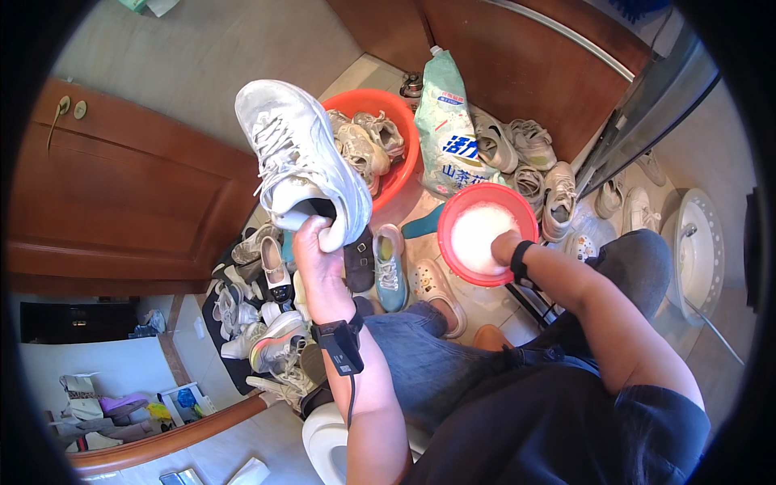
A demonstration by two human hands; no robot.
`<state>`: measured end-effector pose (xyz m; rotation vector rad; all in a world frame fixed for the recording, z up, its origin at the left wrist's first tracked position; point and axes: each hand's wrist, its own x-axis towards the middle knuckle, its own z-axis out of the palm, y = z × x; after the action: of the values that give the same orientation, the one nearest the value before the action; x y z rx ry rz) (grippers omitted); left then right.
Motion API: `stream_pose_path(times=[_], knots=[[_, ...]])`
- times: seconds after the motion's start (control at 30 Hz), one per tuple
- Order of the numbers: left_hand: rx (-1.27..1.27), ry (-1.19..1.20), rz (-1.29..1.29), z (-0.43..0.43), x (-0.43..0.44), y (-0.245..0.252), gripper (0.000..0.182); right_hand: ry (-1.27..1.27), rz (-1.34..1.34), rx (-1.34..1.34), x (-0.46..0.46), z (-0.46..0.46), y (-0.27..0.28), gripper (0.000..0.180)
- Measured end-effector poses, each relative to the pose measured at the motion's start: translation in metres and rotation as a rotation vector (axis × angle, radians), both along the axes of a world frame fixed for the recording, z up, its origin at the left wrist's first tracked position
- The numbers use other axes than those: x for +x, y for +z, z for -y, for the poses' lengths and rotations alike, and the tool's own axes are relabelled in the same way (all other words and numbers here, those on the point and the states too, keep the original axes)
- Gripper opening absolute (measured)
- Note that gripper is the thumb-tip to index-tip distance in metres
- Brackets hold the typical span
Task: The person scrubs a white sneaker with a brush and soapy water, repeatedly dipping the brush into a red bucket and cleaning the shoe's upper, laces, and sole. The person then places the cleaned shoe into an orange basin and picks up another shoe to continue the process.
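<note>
My left hand (319, 254) grips a white lace-up sneaker (297, 145) by its heel, thumb at the collar and fingers hidden behind or beneath. The shoe is raised in front of me, its toe pointing away. My right hand (504, 247) dips into a small red basin (447, 212) filled with white suds (476, 236). Its fingers are sunk in the foam, so whether they hold anything is hidden. Behind the raised sneaker stands a larger red basin (413, 142) with several dirty sneakers (367, 145) inside.
A pale green detergent bag (448, 121) leans beside the basins. Several worn sneakers (527, 151) line the cabinet at right. More shoes (267, 327) crowd a dark mat at left. A white dotted basin (697, 254) stands at far right. Nearby is a brown wooden door (139, 194).
</note>
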<state>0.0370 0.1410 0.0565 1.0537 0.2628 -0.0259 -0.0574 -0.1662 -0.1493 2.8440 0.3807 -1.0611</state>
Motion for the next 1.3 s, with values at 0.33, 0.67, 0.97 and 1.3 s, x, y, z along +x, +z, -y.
stream_pose_path(times=[0.33, 0.67, 0.97, 1.3], knots=[[-0.089, 0.056, 0.026, 0.009, 0.001, -0.004, 0.005, -0.239, -0.023, 0.029, 0.005, 0.018, -0.063, 0.029], [0.025, -0.016, 0.067, 0.03, -0.013, 0.001, 0.035, -0.223, -0.248, 0.352, 0.012, 0.023, 0.003, 0.042], [0.246, -0.19, 0.083, 0.042, -0.028, 0.002, 0.057, -0.404, 0.412, 0.469, 0.017, 0.062, 0.22, 0.038], [0.16, -0.437, 0.103, 0.098, -0.042, -0.019, 0.056, -0.176, 1.144, 0.66, 0.037, 0.026, 0.245, 0.053]])
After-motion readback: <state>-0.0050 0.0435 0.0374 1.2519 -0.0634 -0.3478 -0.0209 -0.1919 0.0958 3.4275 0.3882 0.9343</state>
